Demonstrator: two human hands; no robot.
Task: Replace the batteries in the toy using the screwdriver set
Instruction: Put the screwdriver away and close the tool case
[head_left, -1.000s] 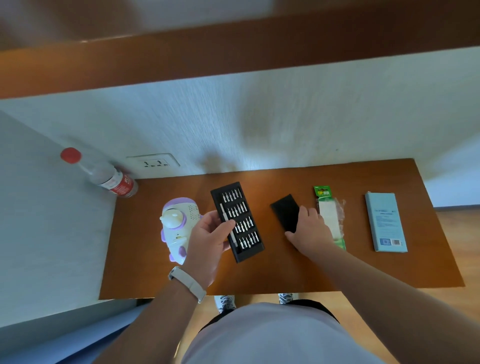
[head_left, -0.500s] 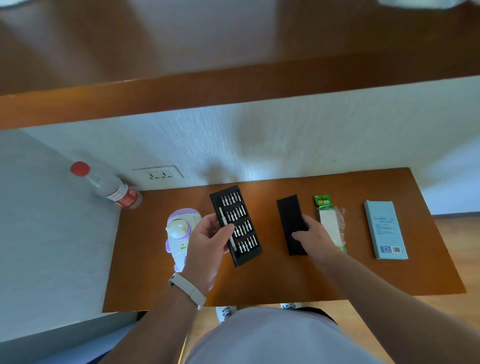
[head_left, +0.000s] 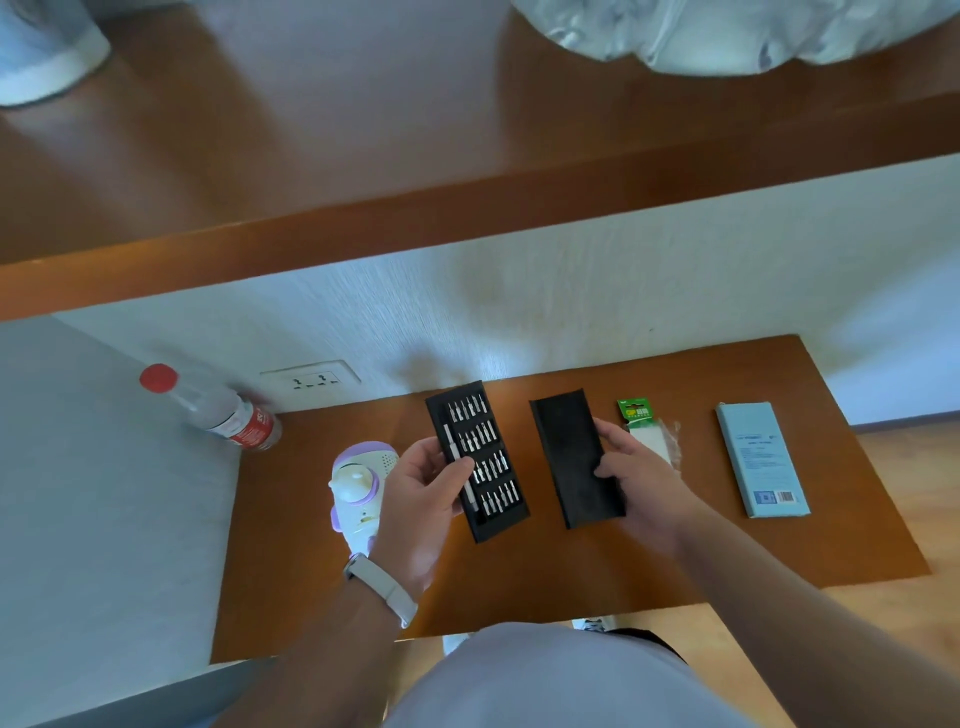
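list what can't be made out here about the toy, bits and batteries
Head view only:
toy: battery door unseen; left hand covers part of it.
bit tray: tip types too small.
battery pack: right hand, holding the black cover, hides part; count unclear.
blue box: print too small.

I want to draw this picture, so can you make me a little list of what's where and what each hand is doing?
left hand: holds the bit tray
right hand: holds the black cover
toy: on the table, partly behind the left hand
battery pack: just right of the cover
blue box: far right, lying flat
bottle: back left corner, by the wall
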